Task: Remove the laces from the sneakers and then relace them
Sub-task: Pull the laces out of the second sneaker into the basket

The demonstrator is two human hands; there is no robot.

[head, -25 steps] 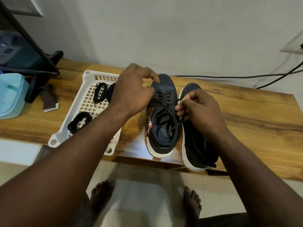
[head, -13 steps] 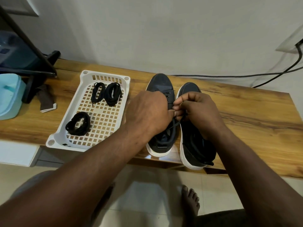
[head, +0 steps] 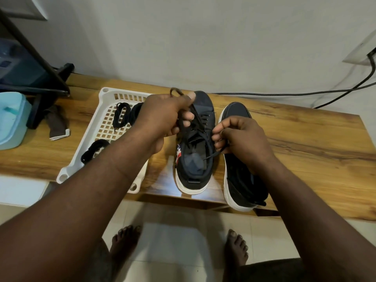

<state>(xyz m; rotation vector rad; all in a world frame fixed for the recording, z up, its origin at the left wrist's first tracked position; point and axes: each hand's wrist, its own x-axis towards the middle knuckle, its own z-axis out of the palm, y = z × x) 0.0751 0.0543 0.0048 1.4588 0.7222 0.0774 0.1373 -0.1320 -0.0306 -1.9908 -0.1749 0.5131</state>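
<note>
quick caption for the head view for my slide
Left hand and right hand each grip a strand of black lace from a dark sneaker on a wooden table.

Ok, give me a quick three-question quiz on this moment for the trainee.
1. True or false: the left hand and the right hand both hold the black lace of the sneaker nearest the white basket.
2. How many coiled laces lie in that basket? A one, B three, C five.
3. Fill in: the basket rests on a ____ table.
Key: 1 true; 2 B; 3 wooden.
</note>
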